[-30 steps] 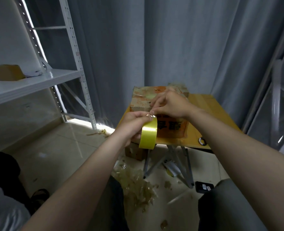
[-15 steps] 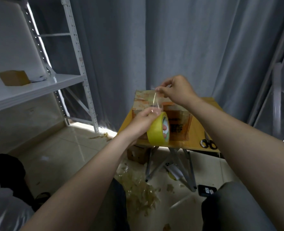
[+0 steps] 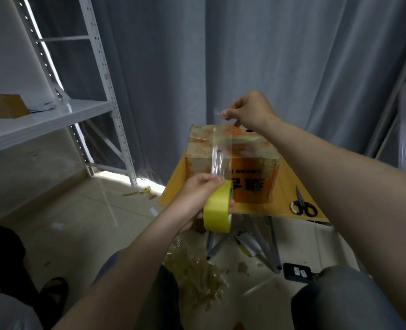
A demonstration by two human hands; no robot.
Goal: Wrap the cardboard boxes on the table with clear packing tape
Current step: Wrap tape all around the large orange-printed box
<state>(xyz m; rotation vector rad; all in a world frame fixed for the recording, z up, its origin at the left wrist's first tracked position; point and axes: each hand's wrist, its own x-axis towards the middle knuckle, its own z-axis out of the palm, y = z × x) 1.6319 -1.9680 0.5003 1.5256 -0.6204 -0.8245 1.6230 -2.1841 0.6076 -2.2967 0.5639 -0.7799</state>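
Note:
A worn cardboard box (image 3: 249,148) with orange print stands on a small yellow folding table (image 3: 285,201). My left hand (image 3: 197,196) grips a yellowish roll of clear packing tape (image 3: 217,207) just in front of the box's near face. My right hand (image 3: 247,110) pinches the free end of the tape above the box's far top edge. A clear tape strip (image 3: 218,151) stretches taut between the roll and my right fingers, hanging over the box's top.
Scissors (image 3: 303,203) lie on the table right of the box. Crumpled used tape (image 3: 197,275) litters the floor under the table, beside a black phone (image 3: 297,271). A white shelf rack (image 3: 54,115) holding a small box (image 3: 4,106) stands left. Grey curtains hang behind.
My right hand has risen up and away from the roll, pulling out a longer strip of tape. The left hand with the roll stayed low at the box's front.

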